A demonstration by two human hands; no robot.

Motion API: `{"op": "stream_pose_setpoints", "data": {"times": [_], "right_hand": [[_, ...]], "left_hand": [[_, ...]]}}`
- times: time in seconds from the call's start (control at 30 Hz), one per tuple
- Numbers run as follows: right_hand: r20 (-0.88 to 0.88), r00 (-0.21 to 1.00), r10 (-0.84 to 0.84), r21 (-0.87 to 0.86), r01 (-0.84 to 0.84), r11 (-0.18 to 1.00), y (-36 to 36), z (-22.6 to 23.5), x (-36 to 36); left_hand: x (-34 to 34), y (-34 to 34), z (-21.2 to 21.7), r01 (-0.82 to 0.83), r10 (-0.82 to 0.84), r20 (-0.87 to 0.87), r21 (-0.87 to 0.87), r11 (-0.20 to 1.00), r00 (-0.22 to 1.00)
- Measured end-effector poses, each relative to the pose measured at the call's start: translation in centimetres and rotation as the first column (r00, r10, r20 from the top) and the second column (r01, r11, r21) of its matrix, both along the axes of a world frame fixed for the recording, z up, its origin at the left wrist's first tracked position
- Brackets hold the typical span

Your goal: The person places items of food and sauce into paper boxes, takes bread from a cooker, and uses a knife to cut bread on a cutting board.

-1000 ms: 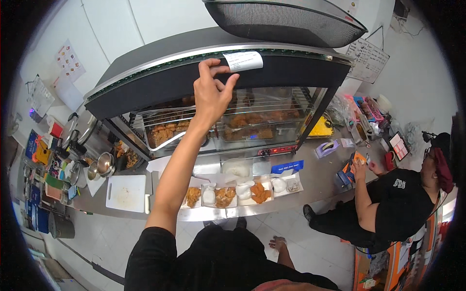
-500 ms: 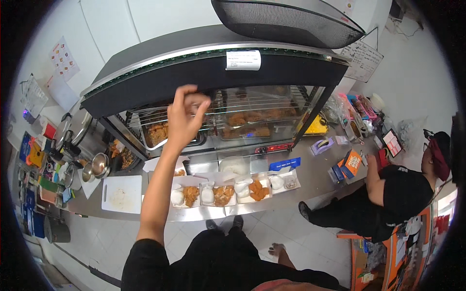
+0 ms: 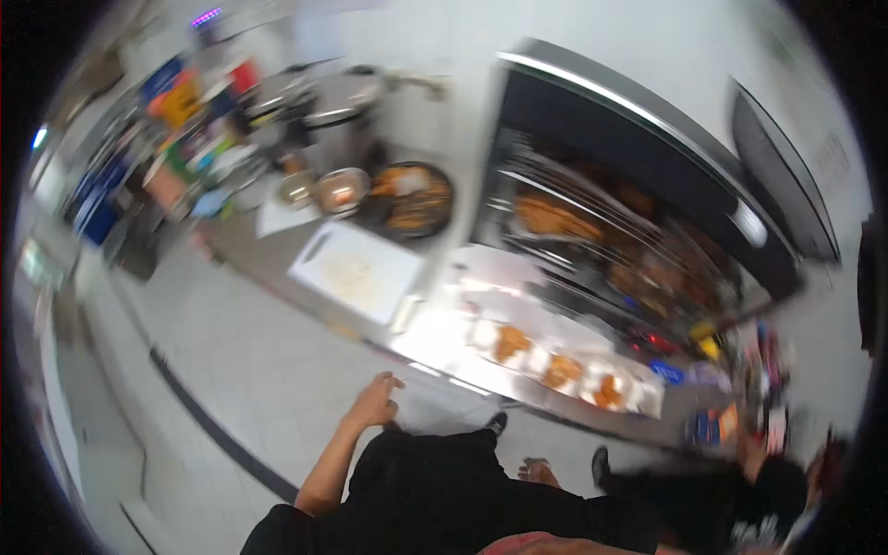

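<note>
My left hand point(image 3: 374, 403) hangs low beside the counter's front edge, fingers loosely bent and apart, with nothing seen in it. Down near my body is my right hand point(image 3: 536, 471), fingers spread and empty. On the counter stands a row of white paper boxes holding fried chicken point(image 3: 561, 371) and white, rounded portions that look like wrapped rice. Behind them is a glass food warmer point(image 3: 638, 129) with pieces of fried food on its racks. A white cutting board point(image 3: 356, 271) lies to the left of the boxes. The picture is smeared by motion.
Metal bowls point(image 3: 342, 191), a round dark pan of fried food point(image 3: 413, 199) and a large pot point(image 3: 342, 120) stand at the back left. A mesh food cover point(image 3: 782, 176) rests on the warmer. A co-worker in black point(image 3: 694, 495) stands at the right, by the counter.
My left hand has come down from in front of the warmer to below the counter's edge. The view has turned left, showing more of the counter's left end and the floor.
</note>
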State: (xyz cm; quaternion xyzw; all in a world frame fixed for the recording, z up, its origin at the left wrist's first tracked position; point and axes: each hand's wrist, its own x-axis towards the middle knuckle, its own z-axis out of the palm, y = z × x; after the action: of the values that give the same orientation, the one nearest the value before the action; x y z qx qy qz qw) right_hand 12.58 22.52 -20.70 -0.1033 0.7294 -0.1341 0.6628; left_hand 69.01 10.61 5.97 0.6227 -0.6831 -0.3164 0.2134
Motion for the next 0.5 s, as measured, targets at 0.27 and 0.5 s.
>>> {"op": "stream_pose_setpoints", "data": {"times": [0.27, 0.5], "right_hand": [[0.233, 0.879, 0.416, -0.028, -0.421, 0.906, -7.7, -6.1, 17.3], [0.127, 0.762, 0.634, 0.117, -0.647, 0.754, -19.3, -9.1, 38.4]], "left_hand": [[16.6, 14.1, -4.2, -0.398, 0.41, -0.068, 0.136, 0.907, 0.91], [28.7, 9.6, -3.6, -0.605, 0.601, -0.111, -0.005, 0.796, 0.792]]}}
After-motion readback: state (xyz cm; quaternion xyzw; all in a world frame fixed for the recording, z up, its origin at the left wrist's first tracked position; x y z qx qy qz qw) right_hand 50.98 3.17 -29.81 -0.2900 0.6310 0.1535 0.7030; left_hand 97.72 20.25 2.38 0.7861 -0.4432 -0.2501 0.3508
